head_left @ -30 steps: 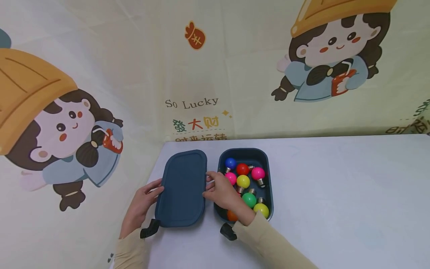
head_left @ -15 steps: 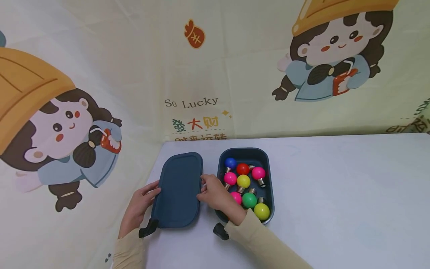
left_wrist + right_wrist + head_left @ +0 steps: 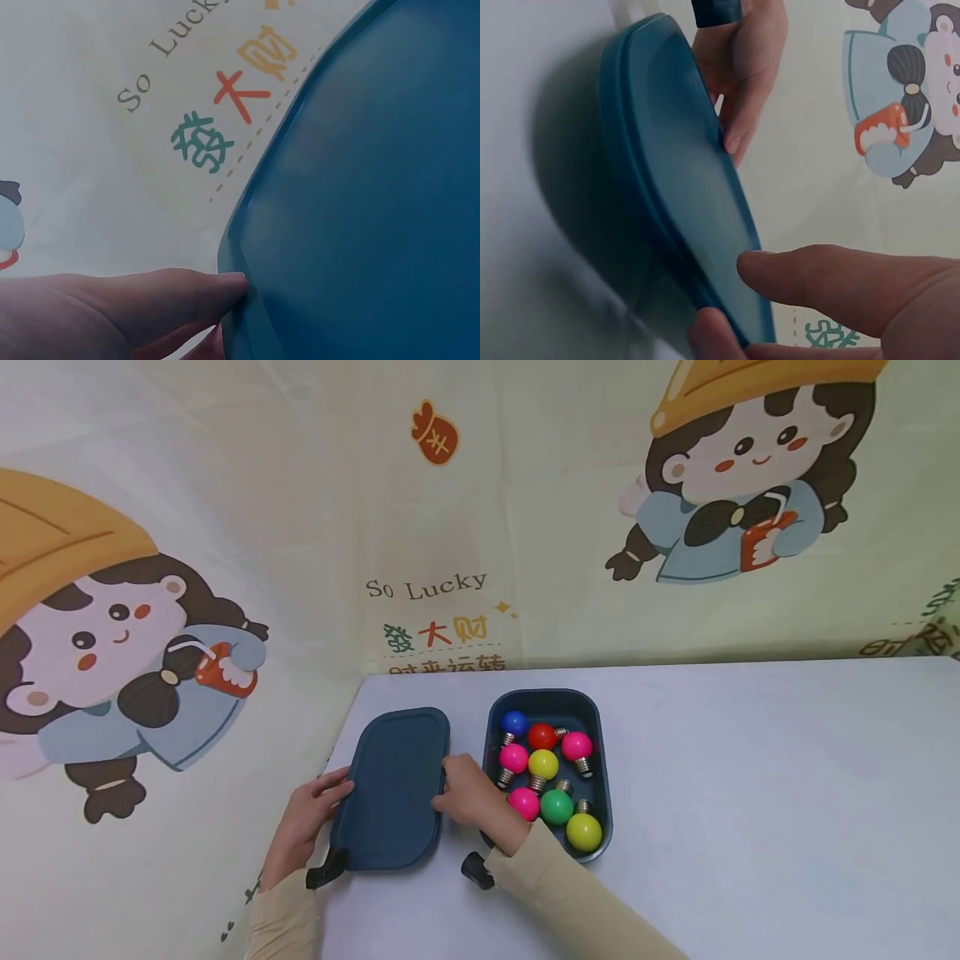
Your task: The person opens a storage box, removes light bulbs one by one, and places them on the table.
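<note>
A dark blue rounded rectangular lid point(image 3: 393, 789) is held between both hands at the left end of the table. My left hand point(image 3: 303, 827) pinches its left edge, thumb on the upper face in the left wrist view. Fingers of my right hand point(image 3: 476, 797) pinch the opposite edge. Seen from the right wrist, the lid point(image 3: 682, 180) is tilted, and its shadow falls on the white surface below. A matching blue box point(image 3: 551, 703) stands uncovered to the right, with several bulbs inside. My right forearm hides its near left corner.
Among the coloured bulbs are a blue one point(image 3: 514, 723), a green one point(image 3: 557, 807) and a yellow one point(image 3: 583, 832). The white table point(image 3: 750, 793) stretches far to the right. A printed cloth point(image 3: 555, 527) hangs behind it.
Both hands have carried the lid a little left and toward me, away from the box. More of the pink bulbs at the box's left side now shows.
</note>
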Demonstrator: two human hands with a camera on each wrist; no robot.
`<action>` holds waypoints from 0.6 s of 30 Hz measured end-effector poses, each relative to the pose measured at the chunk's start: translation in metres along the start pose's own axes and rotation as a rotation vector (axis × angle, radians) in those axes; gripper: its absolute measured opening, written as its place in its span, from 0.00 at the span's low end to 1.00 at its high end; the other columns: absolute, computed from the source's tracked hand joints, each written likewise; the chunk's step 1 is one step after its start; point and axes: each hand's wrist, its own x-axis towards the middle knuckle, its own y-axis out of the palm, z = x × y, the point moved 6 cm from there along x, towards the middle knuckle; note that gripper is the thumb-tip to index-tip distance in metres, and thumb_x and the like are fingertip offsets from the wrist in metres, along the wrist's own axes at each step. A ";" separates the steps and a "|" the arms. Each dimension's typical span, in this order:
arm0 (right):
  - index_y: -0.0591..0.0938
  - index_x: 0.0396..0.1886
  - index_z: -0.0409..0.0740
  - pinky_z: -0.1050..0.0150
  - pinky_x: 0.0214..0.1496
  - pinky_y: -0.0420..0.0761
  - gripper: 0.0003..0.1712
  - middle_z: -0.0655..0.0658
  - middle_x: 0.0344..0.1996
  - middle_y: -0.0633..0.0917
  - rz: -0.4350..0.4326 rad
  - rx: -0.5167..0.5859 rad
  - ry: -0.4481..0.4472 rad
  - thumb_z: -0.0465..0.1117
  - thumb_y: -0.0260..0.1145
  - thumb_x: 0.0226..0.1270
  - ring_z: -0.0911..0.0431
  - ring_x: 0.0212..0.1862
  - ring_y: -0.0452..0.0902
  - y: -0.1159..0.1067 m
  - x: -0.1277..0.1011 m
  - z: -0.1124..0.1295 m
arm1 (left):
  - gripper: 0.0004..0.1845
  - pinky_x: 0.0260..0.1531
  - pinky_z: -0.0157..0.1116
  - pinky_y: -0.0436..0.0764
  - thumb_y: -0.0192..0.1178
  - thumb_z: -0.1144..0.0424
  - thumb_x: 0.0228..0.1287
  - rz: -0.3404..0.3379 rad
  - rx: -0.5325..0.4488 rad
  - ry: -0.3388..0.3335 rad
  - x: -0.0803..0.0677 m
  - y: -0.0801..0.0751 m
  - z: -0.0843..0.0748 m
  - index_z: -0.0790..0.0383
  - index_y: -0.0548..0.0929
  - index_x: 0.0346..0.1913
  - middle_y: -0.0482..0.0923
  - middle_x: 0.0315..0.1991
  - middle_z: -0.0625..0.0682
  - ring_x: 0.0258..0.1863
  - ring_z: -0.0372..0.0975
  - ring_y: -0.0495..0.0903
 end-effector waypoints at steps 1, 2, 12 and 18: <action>0.77 0.45 0.30 0.63 0.28 0.74 0.15 0.39 0.34 0.76 -0.001 -0.015 0.004 0.34 0.69 0.63 0.52 0.31 0.71 0.000 0.001 0.000 | 0.32 0.70 0.52 0.65 0.58 0.52 0.73 -0.001 0.014 0.002 0.001 0.000 0.000 0.63 0.66 0.73 0.60 0.74 0.63 0.70 0.53 0.65; 0.77 0.45 0.29 0.63 0.29 0.75 0.15 0.38 0.35 0.77 0.000 -0.024 0.008 0.35 0.69 0.64 0.51 0.32 0.72 0.001 0.001 0.000 | 0.32 0.70 0.52 0.66 0.58 0.52 0.73 -0.003 0.026 0.005 0.001 0.001 0.000 0.64 0.66 0.73 0.61 0.74 0.64 0.70 0.53 0.66; 0.73 0.57 0.27 0.50 0.51 0.81 0.26 0.32 0.53 0.78 0.048 -0.073 0.005 0.40 0.68 0.67 0.46 0.47 0.76 0.002 0.002 0.003 | 0.28 0.58 0.41 0.79 0.59 0.54 0.72 -0.067 0.110 0.023 0.000 -0.003 0.002 0.67 0.73 0.68 0.70 0.66 0.65 0.60 0.49 0.76; 0.71 0.64 0.27 0.47 0.60 0.79 0.32 0.30 0.61 0.74 0.036 -0.030 -0.013 0.41 0.68 0.67 0.42 0.58 0.75 0.002 -0.002 0.001 | 0.24 0.47 0.33 0.78 0.57 0.53 0.74 -0.120 0.181 0.023 -0.004 -0.004 -0.002 0.66 0.76 0.64 0.76 0.61 0.63 0.53 0.47 0.77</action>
